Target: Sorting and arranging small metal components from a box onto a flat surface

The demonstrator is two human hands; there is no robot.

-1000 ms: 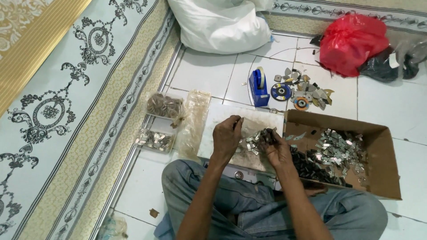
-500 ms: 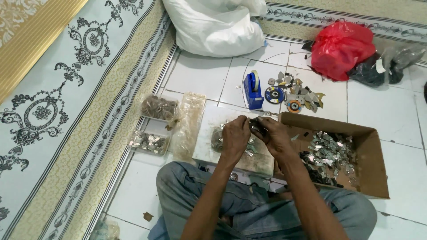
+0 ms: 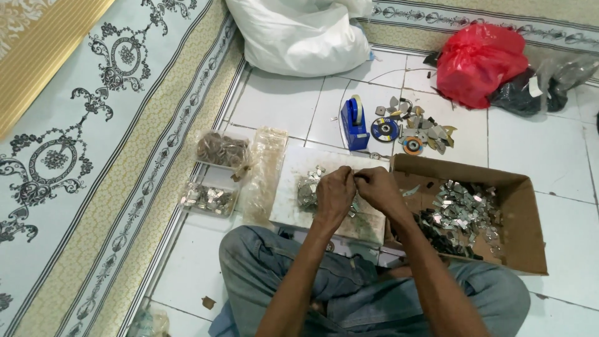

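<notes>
My left hand [image 3: 336, 189] and my right hand [image 3: 376, 186] meet over a white board [image 3: 293, 200] on the floor, fingertips pinched together on a small metal piece that is too small to make out. A little heap of silvery metal pieces [image 3: 307, 187] lies on the board just left of my left hand. At my right stands an open cardboard box [image 3: 518, 206] with many shiny metal pieces [image 3: 465, 209] and a dark pile of parts [image 3: 440, 234].
Two clear bags of small parts [image 3: 221, 150] [image 3: 206, 198] and an empty plastic bag [image 3: 265, 171] lie left of the board. Behind it are a blue tape dispenser [image 3: 355, 122], grinding discs [image 3: 385, 130], a white sack [image 3: 299, 34] and a red bag [image 3: 477, 59]. A patterned carpet [image 3: 93, 125] runs along the left.
My right hand came up from the box edge to meet my left hand. Both hands now pinch together over the board, a little farther right.
</notes>
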